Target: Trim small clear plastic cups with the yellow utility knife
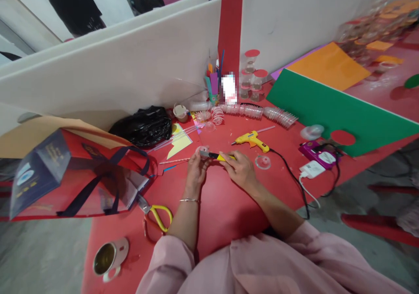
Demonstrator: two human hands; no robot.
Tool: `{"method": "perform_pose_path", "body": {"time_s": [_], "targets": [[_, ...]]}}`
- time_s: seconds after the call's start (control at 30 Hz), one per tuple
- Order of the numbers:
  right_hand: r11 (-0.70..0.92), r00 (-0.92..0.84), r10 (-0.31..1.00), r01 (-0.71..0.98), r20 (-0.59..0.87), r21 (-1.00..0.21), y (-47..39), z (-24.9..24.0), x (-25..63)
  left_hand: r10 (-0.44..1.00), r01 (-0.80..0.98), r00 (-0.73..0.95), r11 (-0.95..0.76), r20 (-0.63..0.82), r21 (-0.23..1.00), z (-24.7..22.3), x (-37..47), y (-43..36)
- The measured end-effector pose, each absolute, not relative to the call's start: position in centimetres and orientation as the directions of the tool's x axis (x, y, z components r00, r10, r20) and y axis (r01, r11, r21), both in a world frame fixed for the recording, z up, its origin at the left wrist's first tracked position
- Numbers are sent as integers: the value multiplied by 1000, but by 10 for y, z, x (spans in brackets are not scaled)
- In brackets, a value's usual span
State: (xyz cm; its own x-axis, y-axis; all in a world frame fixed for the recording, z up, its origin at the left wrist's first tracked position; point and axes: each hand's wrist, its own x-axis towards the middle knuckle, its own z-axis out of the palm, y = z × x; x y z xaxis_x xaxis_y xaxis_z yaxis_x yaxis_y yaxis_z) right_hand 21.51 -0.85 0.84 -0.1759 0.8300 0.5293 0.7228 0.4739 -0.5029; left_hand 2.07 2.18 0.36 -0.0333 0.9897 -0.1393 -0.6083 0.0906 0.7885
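Note:
My right hand [240, 168] is closed round the yellow handle of a utility knife [221, 157], its blade pointing left. In my left hand [196, 168], fingers pinched, is a small clear plastic piece [202, 149], and the knife blade lies against or very near it. Just beyond my right hand a yellow glue gun [252, 140] rests on the red table [225, 211]. A clear plastic lid [262, 162] lies to the right of that hand. A striped straw [175, 160] is left of my left hand.
Scissors [153, 215], a mug [110, 259] and a large bag [81, 176] stand or lie at left. Behind are a black plastic bag [144, 126] and stacked clear lids [252, 111]. A purple power strip [316, 154] and green board [340, 115] are at right. People are beyond the partition [131, 53].

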Motion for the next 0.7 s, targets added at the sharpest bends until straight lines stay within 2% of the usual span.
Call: {"method": "perform_pose_path", "body": {"time_s": [0.1,0.3,0.5,0.7], "targets": [[462,-169,833,735,527,-496,-5,6,220,989,-591,-29,100,-144,800,1,20,22],[394,24,805,725,592,-565,1,6,236,990,-580,1,116,-142,807,-1,20,22],[481,-128,834,645,537,-594,-12,9,218,991,-613,-7,100,-132,784,1,18,20],[526,-157,806,634,571,-567,-12,5,212,995,-653,68,101,-74,750,-2,16,20]]}}
